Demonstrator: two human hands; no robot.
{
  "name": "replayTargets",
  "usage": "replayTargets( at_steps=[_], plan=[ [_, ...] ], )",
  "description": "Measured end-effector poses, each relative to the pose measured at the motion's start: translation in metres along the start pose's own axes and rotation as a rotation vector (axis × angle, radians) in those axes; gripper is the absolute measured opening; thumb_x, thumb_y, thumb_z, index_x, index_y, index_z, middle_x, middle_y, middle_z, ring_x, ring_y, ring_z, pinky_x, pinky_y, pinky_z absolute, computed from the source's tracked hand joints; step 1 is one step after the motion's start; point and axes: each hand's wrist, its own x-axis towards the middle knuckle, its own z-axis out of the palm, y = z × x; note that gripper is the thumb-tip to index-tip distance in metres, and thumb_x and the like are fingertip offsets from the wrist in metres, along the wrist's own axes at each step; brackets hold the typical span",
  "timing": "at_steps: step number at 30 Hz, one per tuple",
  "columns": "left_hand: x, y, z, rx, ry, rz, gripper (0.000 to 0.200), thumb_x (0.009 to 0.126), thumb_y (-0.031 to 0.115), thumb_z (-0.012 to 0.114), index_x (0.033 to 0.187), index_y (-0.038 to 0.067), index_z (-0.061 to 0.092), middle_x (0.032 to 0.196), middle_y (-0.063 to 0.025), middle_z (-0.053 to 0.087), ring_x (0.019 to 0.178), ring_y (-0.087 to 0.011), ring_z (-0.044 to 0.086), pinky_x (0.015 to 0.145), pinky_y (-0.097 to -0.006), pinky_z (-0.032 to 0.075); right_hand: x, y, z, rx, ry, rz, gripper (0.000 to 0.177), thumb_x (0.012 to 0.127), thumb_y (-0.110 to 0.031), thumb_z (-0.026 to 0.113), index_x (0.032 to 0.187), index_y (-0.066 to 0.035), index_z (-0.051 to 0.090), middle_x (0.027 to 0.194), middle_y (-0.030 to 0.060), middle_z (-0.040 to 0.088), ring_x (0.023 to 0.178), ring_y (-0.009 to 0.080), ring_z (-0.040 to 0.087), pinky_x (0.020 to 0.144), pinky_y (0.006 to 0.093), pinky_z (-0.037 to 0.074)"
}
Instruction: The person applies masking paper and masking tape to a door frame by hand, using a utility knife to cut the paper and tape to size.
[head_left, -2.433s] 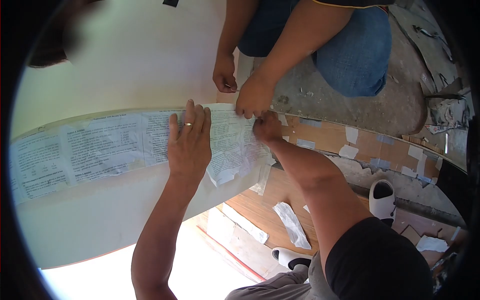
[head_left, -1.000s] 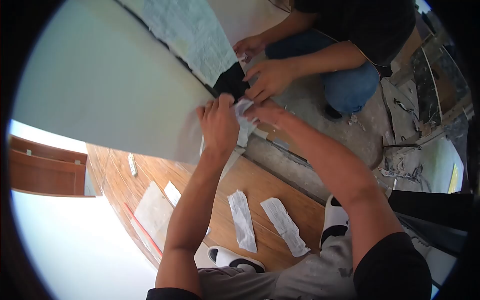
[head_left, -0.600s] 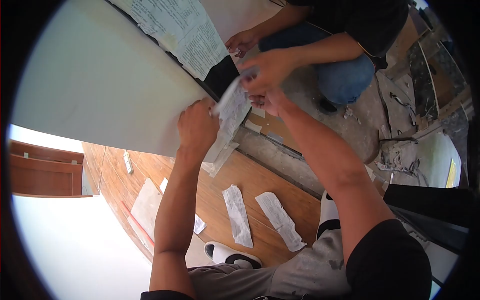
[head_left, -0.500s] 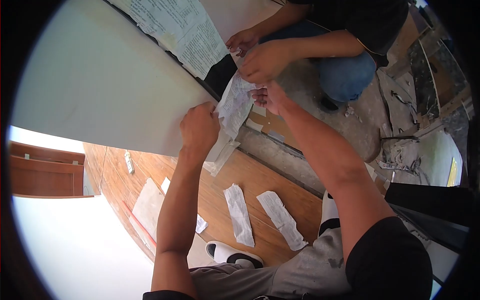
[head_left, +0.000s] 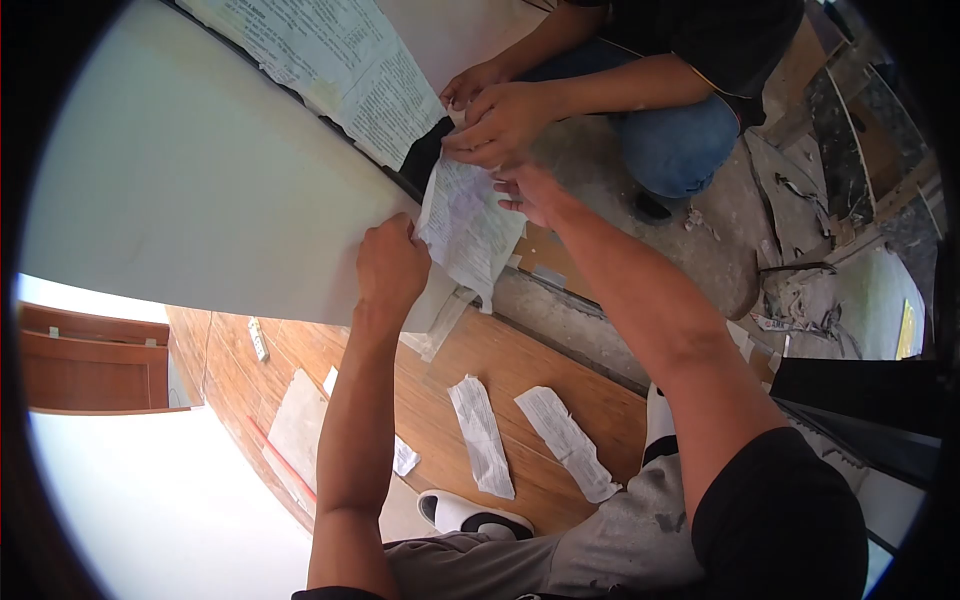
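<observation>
A creased sheet of printed paper (head_left: 465,225) hangs by the end of a dark strip (head_left: 426,158) along the edge of a pale panel (head_left: 220,170). My left hand (head_left: 393,265) is closed on the sheet's left edge, close against the panel. At the sheet's upper right is my right hand (head_left: 535,195), its visible fingers apart and slightly curled; its thumb side is partly hidden. Just above, a co-worker's hand (head_left: 505,120) pinches the top of the same sheet. The co-worker's other hand (head_left: 470,85) is by a larger printed sheet (head_left: 330,70) covering the strip.
Two torn paper strips (head_left: 482,435) lie on the wooden floor (head_left: 420,440) near my feet. The co-worker crouches opposite, with a knee (head_left: 680,150) over bare concrete. Debris and broken boards (head_left: 820,270) lie at the right. A power strip (head_left: 258,338) rests on the floor at left.
The printed sheet has spread wider and hangs lower to the right. The co-worker's hands have moved left along its top, and my right hand has shifted slightly left.
</observation>
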Motion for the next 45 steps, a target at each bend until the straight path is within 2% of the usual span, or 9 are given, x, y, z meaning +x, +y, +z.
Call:
replayTargets(
  at_steps=[5,8,14,23,32,36,38,40,45],
  plan=[
    [0.001,-0.003,0.006,-0.141,0.044,0.037,0.008,0.082,0.001,0.061,0.083,-0.007,0.061,0.083,-0.031,0.066,0.083,-0.0492,0.066,0.073,-0.0502,0.052,0.006,0.026,0.004,0.048,0.197,0.077,0.083,0.082,-0.008,0.074,0.149,-0.016,0.026,0.135,0.0089,0.051,0.113,0.0233,0.056,0.093,0.0507,0.049],
    [0.003,-0.003,0.01,-0.239,0.068,0.036,0.007,0.08,-0.001,0.061,0.08,-0.008,0.059,0.078,-0.0306,0.064,0.078,-0.0494,0.065,0.069,-0.0486,0.051,0.014,0.04,0.005,-0.023,0.145,0.065,0.083,0.093,-0.02,0.068,0.158,-0.013,0.017,0.136,0.0126,0.048,0.12,0.0283,0.052,0.096,0.0475,0.049],
    [0.003,0.001,0.01,-0.286,0.078,0.061,0.015,0.078,0.004,0.065,0.077,-0.007,0.055,0.07,-0.0279,0.06,0.068,-0.0443,0.064,0.066,-0.0442,0.051,0.013,0.034,0.035,-0.053,0.242,-0.214,0.062,0.092,-0.031,0.067,0.146,-0.008,0.047,0.125,0.0181,0.063,0.114,0.031,0.063,0.099,0.0396,0.048],
    [0.002,-0.002,0.002,-0.266,0.048,0.018,0.017,0.077,0.007,0.064,0.076,-0.006,0.053,0.068,-0.0273,0.054,0.061,-0.0437,0.053,0.063,-0.0461,0.047,0.012,0.04,0.064,-0.223,0.406,-0.25,0.072,0.095,-0.044,0.061,0.147,0.002,0.044,0.14,0.0287,0.056,0.131,0.0407,0.055,0.111,0.0424,0.041],
    [0.007,-0.017,0.006,-0.384,-0.099,-0.118,0.011,0.083,-0.003,0.052,0.082,-0.012,0.057,0.085,-0.0243,0.07,0.075,-0.028,0.076,0.059,-0.0337,0.063,-0.012,0.026,0.074,-0.298,0.363,-0.311,0.076,0.099,-0.055,0.049,0.155,-0.005,0.038,0.145,0.0277,0.052,0.137,0.0384,0.048,0.114,0.041,0.036],
    [0.006,-0.006,-0.002,-0.4,-0.165,-0.179,0.015,0.084,0.0,0.055,0.09,-0.013,0.06,0.088,-0.0241,0.07,0.072,-0.0287,0.075,0.056,-0.0337,0.061,-0.012,0.026,0.078,-0.323,0.351,-0.388,0.073,0.1,-0.054,0.048,0.157,-0.01,0.036,0.145,0.0276,0.052,0.135,0.0398,0.05,0.113,0.0413,0.037],
    [0.005,-0.005,0.0,-0.387,-0.181,-0.208,0.017,0.085,0.002,0.059,0.093,-0.013,0.061,0.089,-0.0236,0.07,0.07,-0.0274,0.075,0.054,-0.0329,0.06,-0.017,0.022,0.081,-0.352,0.348,-0.449,0.068,0.101,-0.038,0.054,0.154,0.0,0.036,0.144,0.0301,0.052,0.136,0.043,0.049,0.114,0.0436,0.038],
    [0.002,-0.003,0.004,-0.258,0.03,0.003,0.027,0.083,0.016,0.072,0.099,-0.005,0.065,0.089,-0.0213,0.072,0.087,-0.0378,0.072,0.079,-0.0438,0.056,-0.016,0.025,0.082,-0.364,0.347,-0.498,0.066,0.1,-0.035,0.055,0.152,0.001,0.038,0.142,0.031,0.053,0.134,0.0443,0.05,0.112,0.0448,0.038],
    [-0.003,0.033,-0.005,-0.136,0.234,0.014,0.037,0.081,0.021,0.077,0.108,-0.003,0.067,0.099,-0.0189,0.073,0.096,-0.0374,0.071,0.084,-0.0454,0.054,-0.015,0.027,0.08,-0.411,0.34,-0.649,0.055,0.099,-0.03,0.056,0.143,0.003,0.046,0.133,0.0331,0.057,0.126,0.0488,0.052,0.106,0.0492,0.04]
  ],
)
